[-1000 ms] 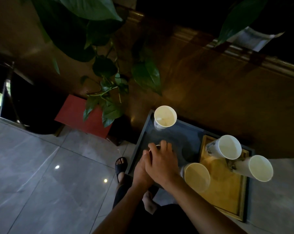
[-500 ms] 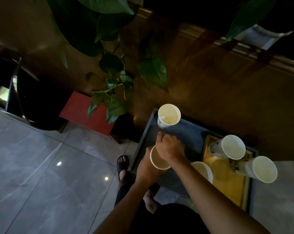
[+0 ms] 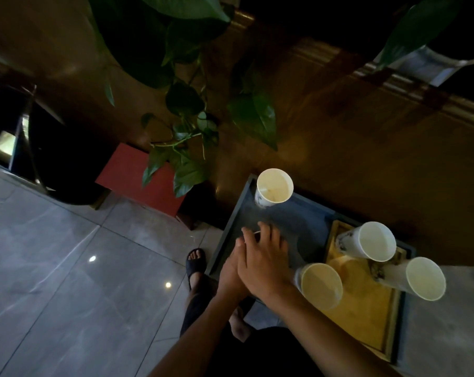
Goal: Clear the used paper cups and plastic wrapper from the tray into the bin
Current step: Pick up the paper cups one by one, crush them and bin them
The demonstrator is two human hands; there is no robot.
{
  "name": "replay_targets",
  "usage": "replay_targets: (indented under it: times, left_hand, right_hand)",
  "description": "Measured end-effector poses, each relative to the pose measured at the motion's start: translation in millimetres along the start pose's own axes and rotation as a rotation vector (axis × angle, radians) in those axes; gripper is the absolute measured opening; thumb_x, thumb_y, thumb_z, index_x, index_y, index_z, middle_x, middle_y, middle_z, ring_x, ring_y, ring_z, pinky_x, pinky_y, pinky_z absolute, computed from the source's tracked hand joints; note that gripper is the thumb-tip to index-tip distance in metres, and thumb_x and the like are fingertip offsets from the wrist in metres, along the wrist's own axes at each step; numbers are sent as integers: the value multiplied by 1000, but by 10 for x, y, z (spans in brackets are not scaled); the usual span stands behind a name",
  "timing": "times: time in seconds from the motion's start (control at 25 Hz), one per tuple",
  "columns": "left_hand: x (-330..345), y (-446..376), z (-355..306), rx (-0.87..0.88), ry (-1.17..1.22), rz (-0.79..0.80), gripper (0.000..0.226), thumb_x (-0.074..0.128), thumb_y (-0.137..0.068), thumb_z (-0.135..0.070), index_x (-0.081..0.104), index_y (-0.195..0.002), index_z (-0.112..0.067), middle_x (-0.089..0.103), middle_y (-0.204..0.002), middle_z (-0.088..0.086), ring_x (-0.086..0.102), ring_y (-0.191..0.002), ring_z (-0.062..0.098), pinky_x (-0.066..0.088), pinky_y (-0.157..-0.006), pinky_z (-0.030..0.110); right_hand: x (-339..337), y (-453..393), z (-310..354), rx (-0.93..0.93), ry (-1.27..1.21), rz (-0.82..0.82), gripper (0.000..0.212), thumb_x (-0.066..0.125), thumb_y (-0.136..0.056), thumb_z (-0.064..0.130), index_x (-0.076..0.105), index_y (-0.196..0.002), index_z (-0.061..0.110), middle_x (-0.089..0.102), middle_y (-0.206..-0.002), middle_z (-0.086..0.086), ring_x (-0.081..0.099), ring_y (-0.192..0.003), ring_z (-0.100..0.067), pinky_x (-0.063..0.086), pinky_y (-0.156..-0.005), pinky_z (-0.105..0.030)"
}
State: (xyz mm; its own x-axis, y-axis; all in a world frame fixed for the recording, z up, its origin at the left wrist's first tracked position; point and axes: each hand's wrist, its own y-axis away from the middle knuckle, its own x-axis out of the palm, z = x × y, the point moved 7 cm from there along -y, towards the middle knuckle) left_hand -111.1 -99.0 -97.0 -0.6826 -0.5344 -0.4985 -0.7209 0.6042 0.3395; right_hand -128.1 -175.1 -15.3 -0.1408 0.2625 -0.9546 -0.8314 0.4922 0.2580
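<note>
My right hand (image 3: 263, 262) lies over my left hand (image 3: 231, 270) at the grey tray's (image 3: 230, 235) near edge; what they grip, I cannot tell. Four paper cups (image 3: 321, 285) stand beyond, uncleared; I judge gathering them comes next.

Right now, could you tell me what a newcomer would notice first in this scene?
Four pale paper cups stand out in the dim light: one at the dark tray's far corner, one beside the hands, two over the yellow board. Next come both hands, right hand overlapping left hand, at the tray's near edge. Green plant leaves hang over a red box to the left.
</note>
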Motion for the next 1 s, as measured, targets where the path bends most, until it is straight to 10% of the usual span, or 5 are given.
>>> replay_targets:
  times: [0.32,0.56,1.0]
  left_hand:
    - [-37,-3,-128,-35,-75,109,39,52,-87,-52,43,-123,-38,48,-116,-18,51,-108,-4,31,-78,5]
    - [-122,-13,-143,-85,57,60,72,72,-60,-71,33,-119,-58,52,-111,-24,62,-103,9,55,-82,39]
    - [-128,20,-149,-111,145,49,73,77,-54,-68,30,-111,-66,57,-99,-29,65,-99,9,53,-80,36]
  right_hand:
    - [-23,-29,-36,-3,-148,67,54,18,-96,58,50,-134,35,52,-137,-3,46,-125,-23,44,-99,-43]
    - [-737,-522,-285,-138,-384,-152,38,46,-96,46,64,-120,23,62,-123,-4,50,-118,-21,53,-89,-42]
    - [-752,-1238,-552,-34,-61,34,80,71,-81,61,39,-148,30,41,-146,-9,42,-131,-35,48,-100,-49]
